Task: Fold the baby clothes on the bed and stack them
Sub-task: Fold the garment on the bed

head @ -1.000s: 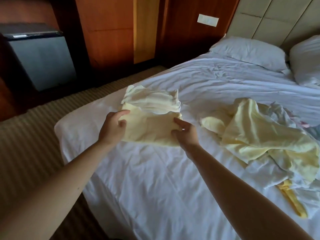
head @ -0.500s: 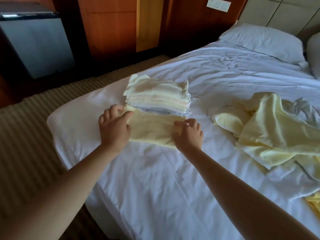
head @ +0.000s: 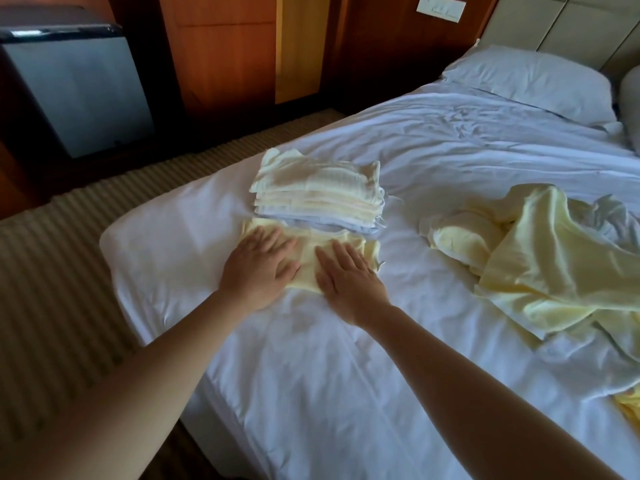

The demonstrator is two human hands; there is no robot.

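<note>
I am pressing both palms flat on the folded yellow garment, centre-left of the frame. The left hand is covering its left half and the right hand its right half, fingers of both straight and spread, gripping nothing. The garment's long axis is running left-to-right across the frame. Its far edge is touching the foot of the stack, which is sitting directly beyond my fingertips, toward the upper frame. Judgement: the coming lift is going straight forward and up onto that stack, both hands equally near. Counting: one folded piece under my hands; one stack, layers too fine to count, yellow over pale blue-white; one loose heap at right, well apart, holding at least two yellow pieces; one yellow scrap at the lower right edge. All are lying on the bed.
</note>
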